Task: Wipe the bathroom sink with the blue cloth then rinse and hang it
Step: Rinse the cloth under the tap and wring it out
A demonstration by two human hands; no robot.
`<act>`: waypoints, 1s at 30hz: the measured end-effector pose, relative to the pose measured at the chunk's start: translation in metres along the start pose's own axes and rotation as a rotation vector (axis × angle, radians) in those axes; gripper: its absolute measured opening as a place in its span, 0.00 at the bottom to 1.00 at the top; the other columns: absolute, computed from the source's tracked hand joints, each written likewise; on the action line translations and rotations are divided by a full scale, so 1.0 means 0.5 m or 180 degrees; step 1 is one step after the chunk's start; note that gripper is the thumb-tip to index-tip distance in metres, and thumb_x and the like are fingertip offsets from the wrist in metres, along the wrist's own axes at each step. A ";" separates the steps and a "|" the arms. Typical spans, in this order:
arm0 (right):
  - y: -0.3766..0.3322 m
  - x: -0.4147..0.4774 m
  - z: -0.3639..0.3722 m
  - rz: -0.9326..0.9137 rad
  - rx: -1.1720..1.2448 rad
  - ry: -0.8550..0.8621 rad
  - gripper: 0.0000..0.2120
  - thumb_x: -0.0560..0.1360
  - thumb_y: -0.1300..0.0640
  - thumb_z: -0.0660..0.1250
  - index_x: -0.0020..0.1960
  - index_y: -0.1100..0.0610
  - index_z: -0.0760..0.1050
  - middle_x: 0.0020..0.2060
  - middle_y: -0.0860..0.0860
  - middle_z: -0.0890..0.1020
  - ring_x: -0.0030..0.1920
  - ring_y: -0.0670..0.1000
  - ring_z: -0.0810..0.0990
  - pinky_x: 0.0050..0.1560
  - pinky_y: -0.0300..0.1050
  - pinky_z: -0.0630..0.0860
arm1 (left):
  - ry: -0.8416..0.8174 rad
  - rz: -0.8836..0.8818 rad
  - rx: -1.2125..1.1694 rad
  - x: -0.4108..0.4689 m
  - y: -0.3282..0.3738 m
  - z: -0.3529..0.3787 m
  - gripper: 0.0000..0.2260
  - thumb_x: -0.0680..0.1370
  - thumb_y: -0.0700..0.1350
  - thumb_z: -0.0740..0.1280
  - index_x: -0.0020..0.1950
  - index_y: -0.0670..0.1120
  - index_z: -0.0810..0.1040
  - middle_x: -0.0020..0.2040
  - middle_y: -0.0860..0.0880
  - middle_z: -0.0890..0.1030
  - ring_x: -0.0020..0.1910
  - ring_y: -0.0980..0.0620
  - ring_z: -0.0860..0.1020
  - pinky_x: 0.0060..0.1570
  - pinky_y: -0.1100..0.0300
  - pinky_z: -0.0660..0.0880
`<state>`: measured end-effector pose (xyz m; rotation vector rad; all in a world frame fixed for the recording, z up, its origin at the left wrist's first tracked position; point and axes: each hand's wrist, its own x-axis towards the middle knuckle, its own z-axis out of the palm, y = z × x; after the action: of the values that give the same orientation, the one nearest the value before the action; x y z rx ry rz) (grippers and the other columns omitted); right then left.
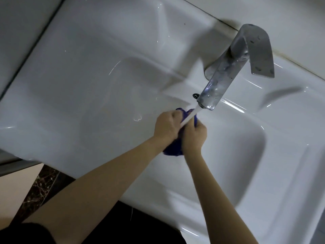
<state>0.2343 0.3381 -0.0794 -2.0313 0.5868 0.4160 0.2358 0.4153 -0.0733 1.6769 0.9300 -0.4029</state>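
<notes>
The blue cloth (pixel 173 149) is bunched up between both of my hands over the white sink basin (pixel 249 155). My left hand (pixel 167 125) grips its upper part and my right hand (pixel 194 136) grips it from the other side. Most of the cloth is hidden by my fingers; blue shows above and below them. A stream of water (pixel 190 116) runs from the chrome tap (pixel 223 80) onto the cloth between my hands.
The tap's lever handle (pixel 258 50) stands raised at the back of the sink. A small dark overflow hole (pixel 195 95) sits beside the spout. Dark marbled floor tiles (pixel 40 187) show below the sink's front edge at lower left.
</notes>
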 end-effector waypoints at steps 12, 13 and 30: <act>0.001 -0.067 0.022 -0.0066 -0.0087 -0.0280 0.22 0.81 0.50 0.61 0.31 0.58 0.66 0.23 0.48 0.68 0.24 0.46 0.65 0.29 0.40 0.65 | 0.0098 -0.0454 -0.0405 0.018 -0.030 -0.027 0.16 0.81 0.48 0.58 0.46 0.40 0.80 0.39 0.45 0.77 0.40 0.46 0.75 0.42 0.54 0.73; -0.005 -0.099 0.022 -0.0280 -0.0246 -0.0379 0.22 0.81 0.50 0.60 0.30 0.56 0.65 0.23 0.47 0.68 0.24 0.45 0.66 0.30 0.40 0.64 | 0.0138 -0.0452 -0.0408 0.029 -0.030 -0.035 0.14 0.82 0.48 0.58 0.51 0.40 0.79 0.39 0.46 0.76 0.38 0.48 0.74 0.39 0.57 0.72; -0.020 -0.008 -0.007 -0.0113 -0.0235 0.0226 0.20 0.80 0.54 0.60 0.30 0.58 0.66 0.23 0.50 0.68 0.25 0.49 0.65 0.30 0.47 0.65 | -0.0913 -0.0686 -0.1002 -0.050 -0.018 -0.015 0.09 0.77 0.50 0.65 0.43 0.46 0.80 0.35 0.48 0.79 0.40 0.45 0.77 0.44 0.55 0.74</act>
<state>0.2367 0.3406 -0.0686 -2.1310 0.5852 0.3501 0.2120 0.4136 -0.0597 1.2014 0.9085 -0.5923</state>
